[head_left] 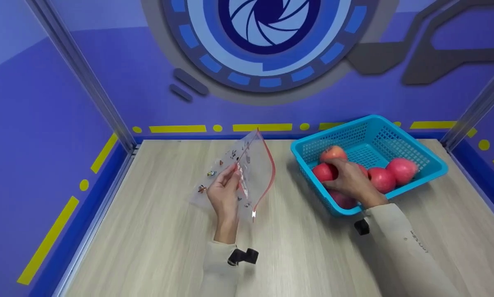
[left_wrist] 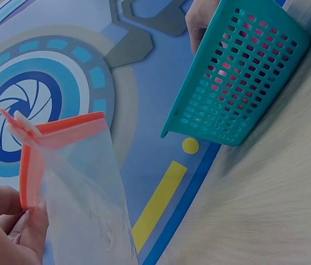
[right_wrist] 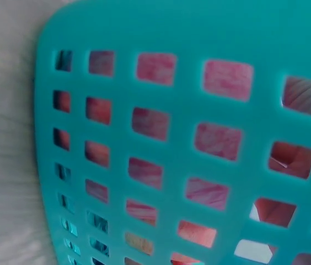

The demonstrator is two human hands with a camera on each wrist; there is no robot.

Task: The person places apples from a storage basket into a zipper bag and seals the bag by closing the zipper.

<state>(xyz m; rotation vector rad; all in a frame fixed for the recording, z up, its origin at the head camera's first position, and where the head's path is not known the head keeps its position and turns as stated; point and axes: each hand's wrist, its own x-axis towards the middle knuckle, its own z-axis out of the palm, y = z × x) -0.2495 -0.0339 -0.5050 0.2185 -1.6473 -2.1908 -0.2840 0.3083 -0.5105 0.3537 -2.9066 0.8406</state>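
My left hand point(head_left: 224, 194) pinches the edge of a clear zip bag point(head_left: 261, 165) with a red zip strip, a white slider and small printed figures. The bag's mouth is spread apart on its right side. In the left wrist view, thumb and fingers hold the red strip point(left_wrist: 31, 182). My right hand point(head_left: 350, 177) reaches into a blue plastic basket point(head_left: 430, 165), its fingers and thumb around a red apple point(head_left: 323, 172) at the left end. Beside it lie an orange-red apple point(head_left: 333, 153) and several other red fruits point(head_left: 381, 180). The basket's wall hides most of the right hand in the right wrist view.
The basket stands at the back right of a light wood table point(head_left: 156, 231). Blue printed panels point(head_left: 127, 74) enclose the table at the back and sides, with metal posts point(head_left: 94, 90) at the corners. Small black devices point(head_left: 242, 256) are strapped to both sleeves.
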